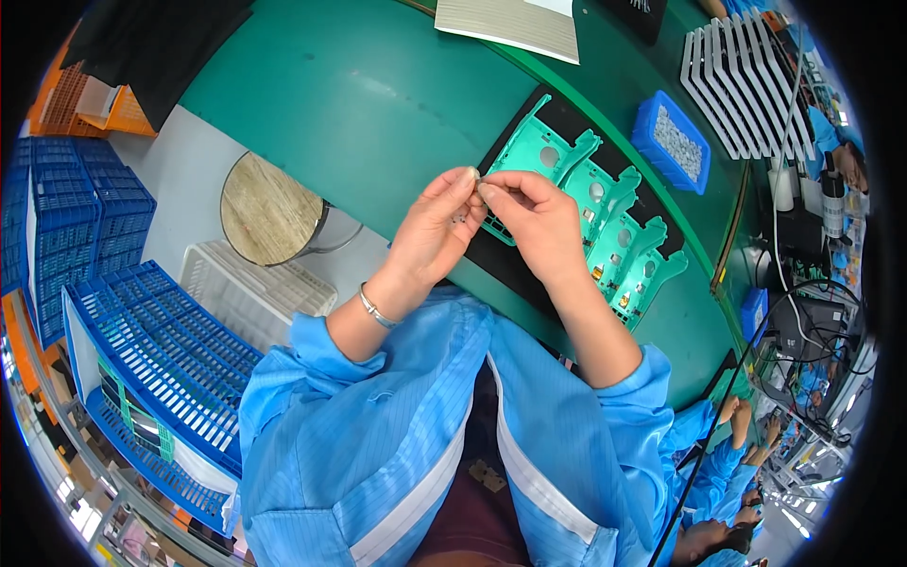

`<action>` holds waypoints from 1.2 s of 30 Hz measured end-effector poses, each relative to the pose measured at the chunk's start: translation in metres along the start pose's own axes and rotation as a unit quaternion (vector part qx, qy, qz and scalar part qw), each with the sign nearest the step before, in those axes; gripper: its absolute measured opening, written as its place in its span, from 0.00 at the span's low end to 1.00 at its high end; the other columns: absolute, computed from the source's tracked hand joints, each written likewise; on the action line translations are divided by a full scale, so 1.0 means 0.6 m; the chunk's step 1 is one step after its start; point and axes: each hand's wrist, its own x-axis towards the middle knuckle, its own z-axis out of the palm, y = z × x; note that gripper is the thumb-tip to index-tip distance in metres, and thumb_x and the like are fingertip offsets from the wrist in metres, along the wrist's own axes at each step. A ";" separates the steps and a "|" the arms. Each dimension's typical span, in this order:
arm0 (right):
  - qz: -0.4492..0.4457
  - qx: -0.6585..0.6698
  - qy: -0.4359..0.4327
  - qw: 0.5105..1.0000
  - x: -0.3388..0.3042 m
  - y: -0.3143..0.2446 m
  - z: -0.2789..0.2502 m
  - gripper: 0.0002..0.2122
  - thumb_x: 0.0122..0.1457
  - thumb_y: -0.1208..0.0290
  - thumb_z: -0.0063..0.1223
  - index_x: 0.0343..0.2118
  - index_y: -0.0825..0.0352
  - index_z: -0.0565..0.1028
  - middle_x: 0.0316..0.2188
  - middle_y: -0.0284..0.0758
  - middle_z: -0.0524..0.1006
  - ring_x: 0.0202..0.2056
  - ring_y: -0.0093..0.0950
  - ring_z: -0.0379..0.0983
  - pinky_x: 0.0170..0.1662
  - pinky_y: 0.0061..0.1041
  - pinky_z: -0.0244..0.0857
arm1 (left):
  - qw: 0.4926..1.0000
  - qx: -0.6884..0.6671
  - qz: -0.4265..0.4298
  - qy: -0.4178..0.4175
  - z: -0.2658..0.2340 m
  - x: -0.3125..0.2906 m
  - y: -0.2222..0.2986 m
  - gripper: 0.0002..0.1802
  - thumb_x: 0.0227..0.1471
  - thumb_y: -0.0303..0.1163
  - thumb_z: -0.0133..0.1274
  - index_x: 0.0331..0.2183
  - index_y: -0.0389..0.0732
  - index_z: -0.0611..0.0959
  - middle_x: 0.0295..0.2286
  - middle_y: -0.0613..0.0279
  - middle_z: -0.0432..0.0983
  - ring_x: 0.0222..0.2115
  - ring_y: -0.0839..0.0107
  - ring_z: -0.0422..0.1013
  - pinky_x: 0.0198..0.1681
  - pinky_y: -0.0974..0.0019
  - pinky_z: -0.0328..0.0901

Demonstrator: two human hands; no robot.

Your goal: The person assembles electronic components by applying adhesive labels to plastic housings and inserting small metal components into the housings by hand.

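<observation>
My left hand and my right hand meet fingertip to fingertip above the near side of the green bench. Both pinch at one tiny dark thing, too small to name. The other fingers of my left hand curl inward, and small bits seem to show among them. Just beyond and to the right, several green plastic housings lie in a row on a black mat. Some carry small metallic parts; my right hand and forearm cover part of the row.
A blue bin of small pale parts stands beyond the housings, near a white slotted rack. Paper lies at the far edge. Left are a round stool and blue crates. Other people in blue sit at right.
</observation>
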 end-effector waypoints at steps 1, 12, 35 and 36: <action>0.000 -0.001 0.000 1.000 0.002 0.003 0.003 0.06 0.56 0.75 0.55 0.35 0.70 0.78 0.30 0.30 0.78 0.32 0.17 0.73 0.37 0.16 0.67 | 1.000 -0.011 0.003 0.000 0.003 -0.002 -0.003 0.06 0.57 0.30 0.51 0.36 0.39 0.77 0.31 0.66 0.74 0.32 0.80 0.70 0.39 0.77 0.66; 0.067 -0.126 0.062 0.988 0.035 0.010 -0.028 0.10 0.51 0.67 0.58 0.29 0.70 0.78 0.21 0.32 0.78 0.23 0.17 0.72 0.27 0.19 0.65 | 0.998 0.059 0.007 0.036 0.009 -0.005 0.005 0.15 0.59 0.33 0.48 0.44 0.34 0.75 0.32 0.64 0.72 0.31 0.80 0.68 0.38 0.76 0.66; 0.031 -0.464 0.006 0.885 0.123 -0.006 -0.028 0.08 0.44 0.68 0.53 0.24 0.65 0.81 0.25 0.42 0.79 0.32 0.40 0.76 0.40 0.35 0.69 | 0.995 0.073 -0.005 0.062 -0.016 0.010 0.013 0.17 0.61 0.34 0.45 0.45 0.31 0.73 0.34 0.60 0.71 0.33 0.75 0.68 0.41 0.73 0.68; 0.017 -0.472 0.007 0.881 0.120 -0.007 -0.027 0.08 0.44 0.68 0.53 0.24 0.65 0.80 0.25 0.42 0.79 0.32 0.40 0.76 0.40 0.35 0.69 | 0.995 0.073 -0.006 0.062 -0.015 0.010 0.013 0.17 0.61 0.34 0.45 0.45 0.31 0.73 0.34 0.60 0.71 0.33 0.75 0.68 0.41 0.73 0.68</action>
